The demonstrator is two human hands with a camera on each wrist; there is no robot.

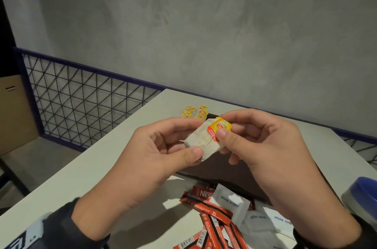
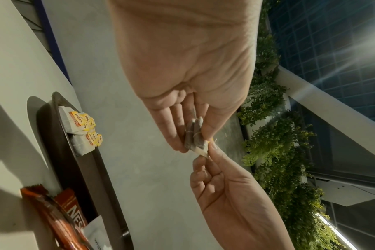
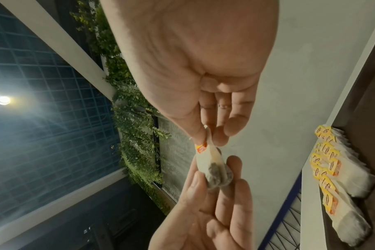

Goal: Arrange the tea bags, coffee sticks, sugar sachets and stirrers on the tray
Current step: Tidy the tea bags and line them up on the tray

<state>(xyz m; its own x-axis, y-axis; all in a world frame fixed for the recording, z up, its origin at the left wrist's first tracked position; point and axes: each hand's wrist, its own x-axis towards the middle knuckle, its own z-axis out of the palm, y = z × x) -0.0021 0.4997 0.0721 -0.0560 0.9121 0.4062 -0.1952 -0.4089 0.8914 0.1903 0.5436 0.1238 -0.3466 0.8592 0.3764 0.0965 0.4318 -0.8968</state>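
One tea bag [image 1: 204, 141] held up in the air between both hands, above the dark tray [image 1: 234, 175]. Left hand [image 1: 151, 155] pinches the bag's near-left part, thumb on top, fingers curled behind it. Right hand [image 1: 263, 146] pinches the far-right end, thumb on the yellow-and-red tag [image 1: 219, 128], index finger over the top; other fingers loosely curled. Left wrist view shows the bag edge-on, dark tea inside, pinched by both sets of fingertips. Right wrist view same: tag end at right thumb, fat end in left fingers [image 3: 195, 184].

Several more tea bags [image 1: 193, 113] with yellow tags lie in a row on the tray's far-left end, overlapping each other. Tray sits on a pale table [image 1: 81, 177]; most of its middle is hidden behind the hands.

Near side of the tray, on the table: a loose pile of red coffee sticks [image 1: 210, 210], some partly overlapping the tray edge. White sugar sachets [image 1: 230, 201], marked "white sugar", lie just right of the sticks, one resting over them. Stirrers can't be made out.

Blue-lidded container [image 1: 363, 193] at the right edge, partly cut off. Dark sleeves [image 1: 59, 226] on both wrists. Wire-mesh railing [image 1: 81, 97] with blue frame left of the table, grey wall [image 1: 204, 24] behind. Cardboard box [image 1: 14, 114] at far left.
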